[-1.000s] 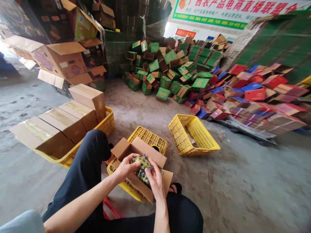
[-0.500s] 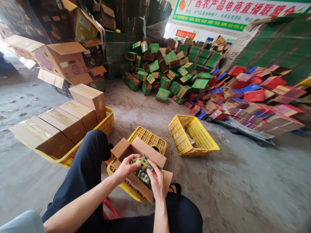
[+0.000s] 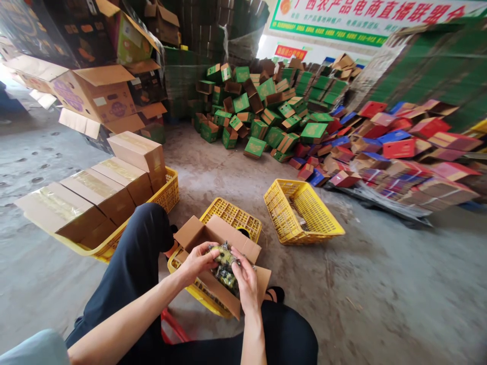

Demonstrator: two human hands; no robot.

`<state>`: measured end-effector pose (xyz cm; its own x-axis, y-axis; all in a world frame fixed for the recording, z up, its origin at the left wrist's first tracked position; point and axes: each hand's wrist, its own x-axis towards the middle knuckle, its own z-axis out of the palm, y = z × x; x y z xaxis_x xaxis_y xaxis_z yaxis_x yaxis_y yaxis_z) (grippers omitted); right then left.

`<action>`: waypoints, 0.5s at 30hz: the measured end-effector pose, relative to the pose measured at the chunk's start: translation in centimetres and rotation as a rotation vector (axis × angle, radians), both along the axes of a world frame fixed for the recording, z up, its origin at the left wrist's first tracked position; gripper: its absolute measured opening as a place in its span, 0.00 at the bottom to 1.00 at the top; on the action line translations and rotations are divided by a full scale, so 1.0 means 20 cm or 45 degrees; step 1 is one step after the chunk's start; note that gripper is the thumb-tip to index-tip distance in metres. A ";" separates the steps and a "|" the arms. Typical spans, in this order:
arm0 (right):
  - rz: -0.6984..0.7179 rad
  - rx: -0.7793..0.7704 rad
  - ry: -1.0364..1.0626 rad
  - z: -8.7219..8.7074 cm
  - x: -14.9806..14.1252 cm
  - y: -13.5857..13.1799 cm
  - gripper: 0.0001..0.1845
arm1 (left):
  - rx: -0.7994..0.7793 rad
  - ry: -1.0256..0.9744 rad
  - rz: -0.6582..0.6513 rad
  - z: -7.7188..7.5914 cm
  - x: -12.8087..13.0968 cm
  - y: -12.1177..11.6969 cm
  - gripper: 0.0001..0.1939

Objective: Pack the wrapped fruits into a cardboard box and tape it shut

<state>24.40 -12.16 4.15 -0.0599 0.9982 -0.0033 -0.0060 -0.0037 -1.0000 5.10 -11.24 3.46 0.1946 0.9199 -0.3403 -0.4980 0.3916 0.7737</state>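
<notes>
Between my two hands is a yellow-green, dark-spotted piece, perhaps fruit, in clear plastic wrap [image 3: 223,254]. My left hand [image 3: 199,261] grips its left end with thumb and fingers. At its right end, my right hand [image 3: 245,281] holds it, fingers bent over the wrap. Directly below stands an open cardboard box [image 3: 238,242], its flaps spread outward. More green wrapped pieces [image 3: 227,278] lie inside it, partly covered by my hands. The box rests on a yellow plastic crate [image 3: 207,296] between my legs.
On the left, taped cardboard boxes [image 3: 89,185] fill a yellow crate [image 3: 173,190]. Another yellow crate [image 3: 304,213] stands to the right with something small inside. Green cartons [image 3: 254,147] and red and blue cartons [image 3: 397,148] lie heaped further back. Stacked open cartons [image 3: 95,96] rise at the left.
The wrapped piece has turned slightly between my hands. The fingers of my right hand have shifted and stretched a little over its end. The box and crates stay put.
</notes>
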 end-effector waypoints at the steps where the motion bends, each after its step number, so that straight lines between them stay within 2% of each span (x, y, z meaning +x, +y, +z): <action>1: -0.041 -0.007 -0.010 -0.01 0.00 0.00 0.22 | 0.000 0.005 -0.017 0.00 0.00 0.00 0.30; 7: -0.304 -0.062 0.013 -0.04 0.04 0.01 0.22 | -0.071 -0.034 -0.182 0.03 -0.01 0.00 0.30; 10: -0.364 -0.085 -0.014 -0.04 0.04 0.01 0.23 | 0.030 -0.032 -0.249 0.04 -0.02 0.00 0.34; 12: -0.377 -0.101 -0.051 -0.04 0.05 0.01 0.24 | 0.133 -0.004 -0.225 0.04 -0.02 0.00 0.35; 15: -0.393 -0.102 -0.092 -0.06 0.05 0.01 0.25 | 0.207 0.096 -0.127 0.03 0.00 0.01 0.32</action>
